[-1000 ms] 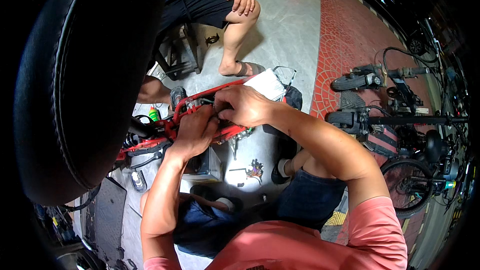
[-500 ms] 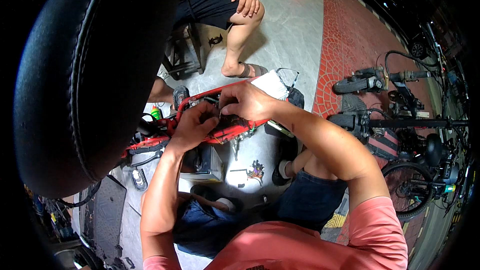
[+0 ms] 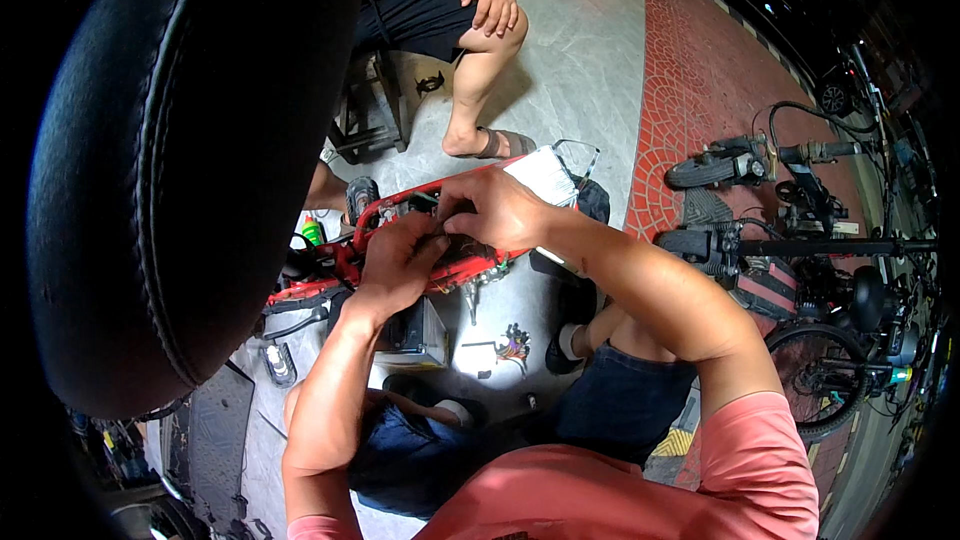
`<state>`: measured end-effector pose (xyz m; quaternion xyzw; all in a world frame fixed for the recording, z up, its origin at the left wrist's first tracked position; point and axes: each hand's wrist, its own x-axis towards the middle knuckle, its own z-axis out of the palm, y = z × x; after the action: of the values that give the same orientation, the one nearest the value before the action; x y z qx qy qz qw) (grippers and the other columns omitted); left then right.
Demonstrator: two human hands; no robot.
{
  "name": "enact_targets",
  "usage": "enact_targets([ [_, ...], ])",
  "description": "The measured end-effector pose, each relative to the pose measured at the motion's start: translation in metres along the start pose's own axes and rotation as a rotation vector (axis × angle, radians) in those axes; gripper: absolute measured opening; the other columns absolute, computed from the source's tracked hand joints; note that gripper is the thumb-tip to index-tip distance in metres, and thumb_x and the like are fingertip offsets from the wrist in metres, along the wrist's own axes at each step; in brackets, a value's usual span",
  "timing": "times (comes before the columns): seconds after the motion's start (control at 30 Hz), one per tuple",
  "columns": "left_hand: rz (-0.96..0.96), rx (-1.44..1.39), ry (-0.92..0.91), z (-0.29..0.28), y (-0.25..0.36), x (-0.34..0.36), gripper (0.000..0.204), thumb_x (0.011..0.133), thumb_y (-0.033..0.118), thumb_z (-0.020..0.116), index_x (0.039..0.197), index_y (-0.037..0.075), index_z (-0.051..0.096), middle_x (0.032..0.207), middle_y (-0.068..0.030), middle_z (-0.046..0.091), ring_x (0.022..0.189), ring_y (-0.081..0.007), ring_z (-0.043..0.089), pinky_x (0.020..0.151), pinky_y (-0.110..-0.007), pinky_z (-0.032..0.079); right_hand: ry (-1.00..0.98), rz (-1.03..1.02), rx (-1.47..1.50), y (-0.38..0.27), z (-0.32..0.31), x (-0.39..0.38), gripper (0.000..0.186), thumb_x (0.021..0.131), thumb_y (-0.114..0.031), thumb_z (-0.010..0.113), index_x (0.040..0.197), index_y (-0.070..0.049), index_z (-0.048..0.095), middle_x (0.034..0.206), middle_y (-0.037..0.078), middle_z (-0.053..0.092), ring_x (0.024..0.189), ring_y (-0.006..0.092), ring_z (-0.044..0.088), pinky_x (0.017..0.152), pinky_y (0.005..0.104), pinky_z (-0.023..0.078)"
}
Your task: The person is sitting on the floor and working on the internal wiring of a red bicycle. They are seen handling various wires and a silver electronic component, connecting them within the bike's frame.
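Note:
My left hand (image 3: pixel 398 262) and my right hand (image 3: pixel 492 208) meet inside a red metal scooter frame (image 3: pixel 420 186), fingertips bent together on something small that they hide. Wiring and metal parts show around them. At the frame's right end lies a white, flat, rectangular object (image 3: pixel 532 175) beside a dark bag-like bundle (image 3: pixel 590 198). A green bottle (image 3: pixel 311 230) stands behind the frame, left of my hands. Below the frame are a boxy metal-sided object (image 3: pixel 428 345) and a small bunch of coloured connectors (image 3: pixel 513 343) on the grey floor.
A black padded seat (image 3: pixel 150 170) fills the upper left. Another person (image 3: pixel 470 70) sits on a stool (image 3: pixel 375 110), hand on knee, beyond the frame. Parked scooters (image 3: pixel 715 165) and a bicycle wheel (image 3: pixel 810 400) line the right side; a dark car (image 3: pixel 770 10) stands farther back.
My left hand dipped away from the right one half a second ago and is now back against it, a little farther right. My right hand has barely moved.

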<state>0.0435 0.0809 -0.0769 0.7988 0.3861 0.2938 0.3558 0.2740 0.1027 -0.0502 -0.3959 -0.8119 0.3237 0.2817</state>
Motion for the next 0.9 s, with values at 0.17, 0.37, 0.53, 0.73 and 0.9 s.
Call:
enact_targets([
  [0.17, 0.008, -0.056, 0.051, 0.002, -0.004, 0.001, 0.009, 0.099, 0.003, 0.065, 0.105, -0.003, 0.068, 0.093, -0.0105, 0.069, 0.089, -0.0194, 0.063, 0.080, -0.033, 0.051, 0.001, 0.022, -0.006, -0.003, -0.002, 0.000, 0.020, 0.083, -0.012, 0.073, 0.100, -0.002, 0.071, 0.093, 0.017, 0.074, 0.092, 0.0372, 0.073, 0.082, 0.0459, 0.057],
  [0.37, -0.142, -0.444, -0.006, -0.002, -0.028, 0.004, 0.006, 0.101, 0.004, 0.067, 0.107, 0.001, 0.069, 0.097, 0.0005, 0.068, 0.090, -0.0079, 0.058, 0.080, -0.027, 0.049, 0.147, -0.249, -0.161, -0.012, 0.009, -0.001, 0.018, 0.078, -0.008, 0.078, 0.089, -0.004, 0.064, 0.088, 0.011, 0.067, 0.089, 0.0348, 0.067, 0.079, 0.0461, 0.053],
  [0.53, -0.101, -0.213, 0.044, -0.001, -0.023, 0.011, 0.002, 0.101, 0.003, 0.067, 0.100, 0.001, 0.067, 0.091, 0.0011, 0.067, 0.084, -0.0074, 0.057, 0.074, -0.027, 0.048, 0.180, -0.475, -0.293, -0.005, 0.014, -0.003, 0.019, 0.075, -0.006, 0.075, 0.086, -0.006, 0.060, 0.086, 0.009, 0.060, 0.090, 0.0342, 0.062, 0.079, 0.0477, 0.050],
  [0.73, -0.046, -0.024, 0.260, 0.007, -0.028, 0.015, 0.008, 0.096, 0.006, 0.069, 0.095, -0.002, 0.067, 0.080, -0.0071, 0.068, 0.070, -0.0131, 0.061, 0.065, -0.031, 0.049, 0.251, -0.420, -0.278, 0.000, 0.022, -0.006, 0.016, 0.078, -0.009, 0.072, 0.091, -0.005, 0.064, 0.090, 0.012, 0.065, 0.095, 0.0359, 0.065, 0.085, 0.0492, 0.051],
  [0.9, -0.297, -0.464, 0.329, 0.017, -0.026, 0.014, 0.007, 0.099, 0.006, 0.066, 0.098, 0.000, 0.067, 0.083, -0.0025, 0.066, 0.071, -0.0104, 0.058, 0.065, -0.029, 0.048, 0.175, 0.103, -0.012, -0.011, 0.021, -0.005, 0.018, 0.083, -0.013, 0.074, 0.097, -0.002, 0.070, 0.090, 0.018, 0.073, 0.091, 0.0403, 0.071, 0.081, 0.0504, 0.056],
])
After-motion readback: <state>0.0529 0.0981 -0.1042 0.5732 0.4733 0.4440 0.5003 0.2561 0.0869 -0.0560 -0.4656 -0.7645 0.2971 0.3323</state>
